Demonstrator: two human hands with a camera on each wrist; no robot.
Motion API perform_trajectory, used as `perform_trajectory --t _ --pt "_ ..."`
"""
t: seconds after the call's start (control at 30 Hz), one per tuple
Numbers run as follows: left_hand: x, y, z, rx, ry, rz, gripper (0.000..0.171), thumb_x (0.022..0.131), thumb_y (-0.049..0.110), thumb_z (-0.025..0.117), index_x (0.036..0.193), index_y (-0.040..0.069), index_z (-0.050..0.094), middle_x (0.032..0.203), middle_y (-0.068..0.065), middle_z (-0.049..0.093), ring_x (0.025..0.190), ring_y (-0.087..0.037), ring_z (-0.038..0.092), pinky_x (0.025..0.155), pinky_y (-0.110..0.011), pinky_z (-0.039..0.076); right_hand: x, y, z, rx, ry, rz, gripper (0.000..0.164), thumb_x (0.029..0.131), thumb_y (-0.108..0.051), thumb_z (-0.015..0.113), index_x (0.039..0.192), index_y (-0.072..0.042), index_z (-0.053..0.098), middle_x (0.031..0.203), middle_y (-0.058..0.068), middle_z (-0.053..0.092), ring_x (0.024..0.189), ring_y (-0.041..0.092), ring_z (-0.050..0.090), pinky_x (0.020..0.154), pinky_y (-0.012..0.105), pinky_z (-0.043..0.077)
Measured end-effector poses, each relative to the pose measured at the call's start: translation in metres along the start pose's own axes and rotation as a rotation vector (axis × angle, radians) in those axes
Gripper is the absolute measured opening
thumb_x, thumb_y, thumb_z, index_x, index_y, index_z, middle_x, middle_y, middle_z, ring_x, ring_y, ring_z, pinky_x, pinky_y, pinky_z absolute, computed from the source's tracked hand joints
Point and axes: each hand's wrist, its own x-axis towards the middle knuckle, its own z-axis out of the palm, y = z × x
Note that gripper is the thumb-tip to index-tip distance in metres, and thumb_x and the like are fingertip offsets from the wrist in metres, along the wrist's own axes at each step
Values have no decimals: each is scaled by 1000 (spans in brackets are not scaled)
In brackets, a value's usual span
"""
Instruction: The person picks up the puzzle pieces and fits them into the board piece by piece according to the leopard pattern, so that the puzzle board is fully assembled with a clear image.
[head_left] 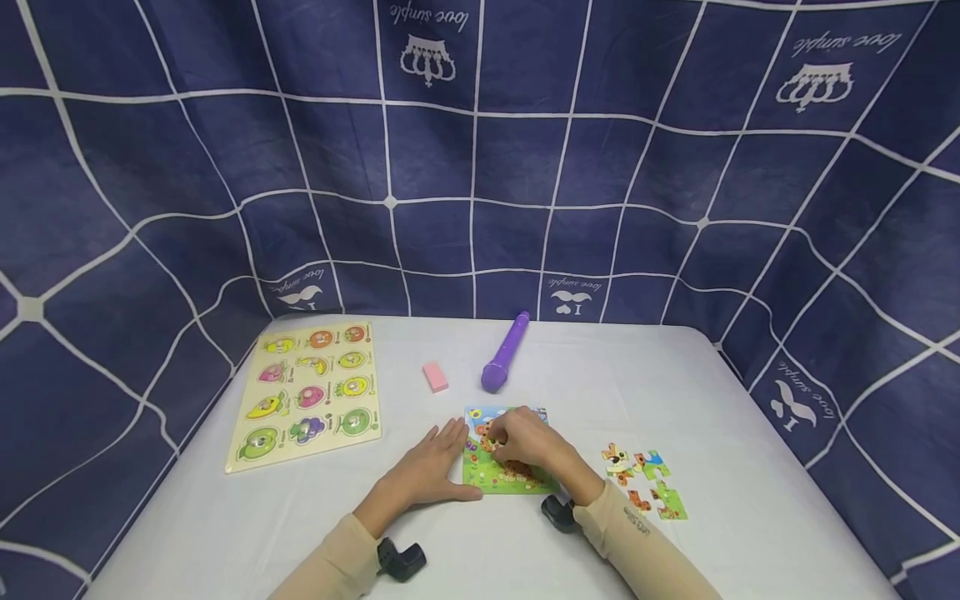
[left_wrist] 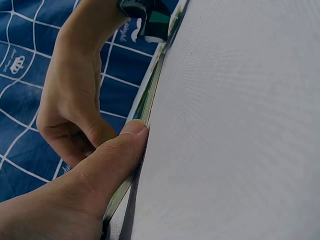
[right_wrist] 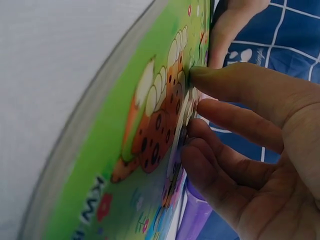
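A square jigsaw puzzle [head_left: 480, 479] with a spotted orange cartoon animal on green lies on the white table. My left hand [head_left: 429, 468] rests along its left side with fingers extended; in the left wrist view the thumb [left_wrist: 112, 152] touches the board's edge. Over the puzzle's upper middle, my right hand [head_left: 528, 440] has its fingers bent down to the picture. The right wrist view shows the thumb and fingertips [right_wrist: 197, 155] pinching what looks like a pale puzzle piece [right_wrist: 192, 106] at the board's surface; the fingers hide most of it. Several loose puzzle pieces [head_left: 670, 501] lie to the right.
A wooden fruit puzzle board [head_left: 300, 450] lies at the left. Behind the jigsaw are a pink block [head_left: 435, 377] and a purple toy microphone [head_left: 507, 354]. A blue curtain with white lines [head_left: 517, 167] hangs beyond the table [head_left: 750, 467].
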Motion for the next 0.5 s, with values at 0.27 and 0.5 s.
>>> perform_trajectory --t 0.27,0.5 --pt "1 0 0 9 6 5 112 77 76 58 153 0 25 162 -17 20 151 -29 20 124 -46 21 1 -3 -3 0 -29 19 18 75 -12 80 93 -9 78 67 -8 59 63 6 46 57 19 40" --pt "0 -1 1 17 4 8 112 78 76 58 152 0 25 162 -17 20 151 -29 20 124 -47 22 0 -4 -3 -16 -45 0 8 75 -15 80 80 -13 74 59 -11 49 60 5 40 56 19 34"
